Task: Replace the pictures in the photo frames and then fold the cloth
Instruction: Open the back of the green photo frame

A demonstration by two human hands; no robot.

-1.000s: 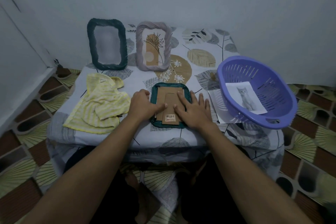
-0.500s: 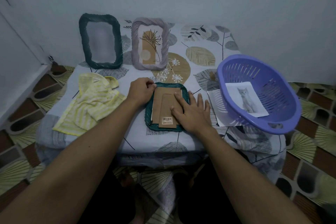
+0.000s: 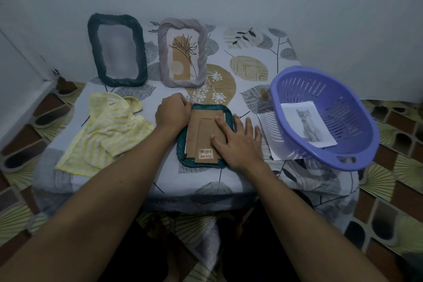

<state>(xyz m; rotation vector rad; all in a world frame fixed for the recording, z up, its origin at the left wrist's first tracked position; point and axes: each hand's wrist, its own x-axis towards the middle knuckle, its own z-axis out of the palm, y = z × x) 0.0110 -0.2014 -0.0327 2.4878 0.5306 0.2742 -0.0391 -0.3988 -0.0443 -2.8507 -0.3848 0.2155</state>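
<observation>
We count three frames, the teal frame point(image 3: 202, 164) face-down on the table point(image 3: 206, 181), and one yellow cloth point(image 3: 107, 137). Our left hand point(image 3: 174, 111) curls its fingers point(image 3: 186, 105) on its corner; our right hand point(image 3: 238, 142) lies spread across its backing point(image 3: 196, 126).

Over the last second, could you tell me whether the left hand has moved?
Yes: the left hand slid along the green frame from its near-left side to its far-left corner.
</observation>
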